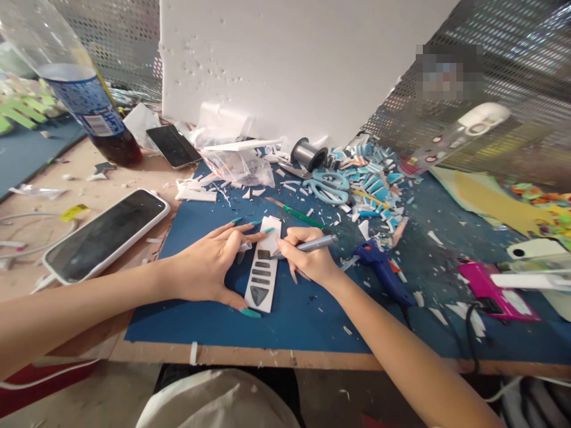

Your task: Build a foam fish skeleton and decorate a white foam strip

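Note:
My left hand [209, 264] lies on the blue mat [294, 315] with its fingers spread, thumb and fingertips pressing down a narrow white strip [264, 267] that has dark cut-out shapes in it. My right hand [307, 255] is closed round a grey craft knife [312, 244], whose tip touches the strip near its upper part. Both hands sit close together at the middle of the mat.
A blue glue gun [383, 270] lies just right of my right hand; teal scissors [330, 185], a wire spool [308, 154] and several cut scraps lie behind. A phone [107, 235] is left, a cola bottle [89, 101] far left, a white foam board [285, 65] at the back, a pink tool [495, 291] right.

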A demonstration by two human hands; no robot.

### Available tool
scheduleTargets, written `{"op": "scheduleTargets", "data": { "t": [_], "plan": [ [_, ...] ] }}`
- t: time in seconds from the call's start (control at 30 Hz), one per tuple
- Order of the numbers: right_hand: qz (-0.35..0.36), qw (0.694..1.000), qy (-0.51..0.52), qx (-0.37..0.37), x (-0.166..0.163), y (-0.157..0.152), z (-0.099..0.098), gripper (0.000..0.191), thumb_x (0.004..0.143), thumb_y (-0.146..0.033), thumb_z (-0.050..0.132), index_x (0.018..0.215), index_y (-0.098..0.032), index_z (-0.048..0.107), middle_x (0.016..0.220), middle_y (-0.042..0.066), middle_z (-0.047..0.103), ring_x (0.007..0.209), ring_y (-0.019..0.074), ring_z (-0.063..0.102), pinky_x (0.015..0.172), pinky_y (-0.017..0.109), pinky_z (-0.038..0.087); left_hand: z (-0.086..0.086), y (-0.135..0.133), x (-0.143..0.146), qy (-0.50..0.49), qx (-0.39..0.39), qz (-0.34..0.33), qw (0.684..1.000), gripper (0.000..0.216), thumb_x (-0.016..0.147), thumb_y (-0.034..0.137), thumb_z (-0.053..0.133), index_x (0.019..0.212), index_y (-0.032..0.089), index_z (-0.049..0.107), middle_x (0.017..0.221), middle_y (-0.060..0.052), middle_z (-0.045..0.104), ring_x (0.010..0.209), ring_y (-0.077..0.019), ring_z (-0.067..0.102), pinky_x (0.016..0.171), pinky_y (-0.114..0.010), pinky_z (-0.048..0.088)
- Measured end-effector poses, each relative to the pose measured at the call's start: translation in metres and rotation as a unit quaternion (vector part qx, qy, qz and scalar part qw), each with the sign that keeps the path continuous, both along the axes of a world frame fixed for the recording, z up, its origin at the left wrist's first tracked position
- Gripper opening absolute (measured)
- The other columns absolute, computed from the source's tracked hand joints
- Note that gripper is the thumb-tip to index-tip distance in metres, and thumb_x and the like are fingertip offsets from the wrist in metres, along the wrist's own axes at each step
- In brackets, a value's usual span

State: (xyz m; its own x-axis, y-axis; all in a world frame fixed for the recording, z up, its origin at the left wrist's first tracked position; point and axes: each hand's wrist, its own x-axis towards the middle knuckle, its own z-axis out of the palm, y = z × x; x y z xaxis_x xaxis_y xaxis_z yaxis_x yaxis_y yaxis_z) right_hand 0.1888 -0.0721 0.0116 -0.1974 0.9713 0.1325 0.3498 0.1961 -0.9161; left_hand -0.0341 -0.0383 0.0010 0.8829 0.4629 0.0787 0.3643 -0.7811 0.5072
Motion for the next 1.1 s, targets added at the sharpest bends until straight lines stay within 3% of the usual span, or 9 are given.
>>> {"op": "scheduleTargets", "data": {
  "t": [0.37,0.6,0.93,1.1],
  "plan": [
    [0.042,0.997,0.053,-0.044,-0.0083,-0.0002,-0.0043,0.042,0.081,-0.033,0.059,0.048,-0.020,0.037,0.035,-0.007,0.044,0.028,0.0061,0.043,0.033,0.019,0.032,-0.0001,-0.0003,0.0011,0.007,0.016,0.008,1.000,0.088,0.065,0.068,0.065,0.126,0.014,0.032,0.142,-0.020,0.044,0.140,-0.0324,0.026,0.114,-0.050,0.023],
    [-0.037,0.997,0.063,-0.015,-0.0089,0.0011,-0.0017,0.046,0.082,-0.036,0.061,0.046,-0.020,0.036,0.036,-0.007,0.042,0.027,0.0055,0.041,0.029,0.018,0.029,0.0001,-0.0005,0.0005,0.005,0.000,0.005,1.000,0.090,0.068,0.068,0.063,0.132,0.017,0.026,0.146,-0.017,0.038,0.141,-0.0312,0.024,0.114,-0.048,0.021],
    [-0.027,0.999,0.031,-0.001,-0.0104,0.0037,-0.0053,0.043,0.082,-0.032,0.063,0.048,-0.019,0.040,0.039,-0.006,0.046,0.033,0.0053,0.043,0.037,0.020,0.034,-0.0015,0.0001,0.0008,-0.002,0.011,0.003,1.000,0.094,0.066,0.071,0.063,0.133,0.016,0.027,0.143,-0.018,0.042,0.140,-0.0332,0.027,0.113,-0.051,0.023],
    [-0.024,0.999,0.036,-0.019,-0.0100,0.0031,-0.0049,0.043,0.082,-0.032,0.061,0.048,-0.020,0.039,0.037,-0.007,0.045,0.028,0.0055,0.041,0.032,0.019,0.030,0.0002,-0.0001,0.0007,0.005,0.007,0.003,1.000,0.092,0.067,0.070,0.063,0.132,0.016,0.027,0.145,-0.017,0.040,0.141,-0.0317,0.025,0.114,-0.049,0.022]
  ]
}}
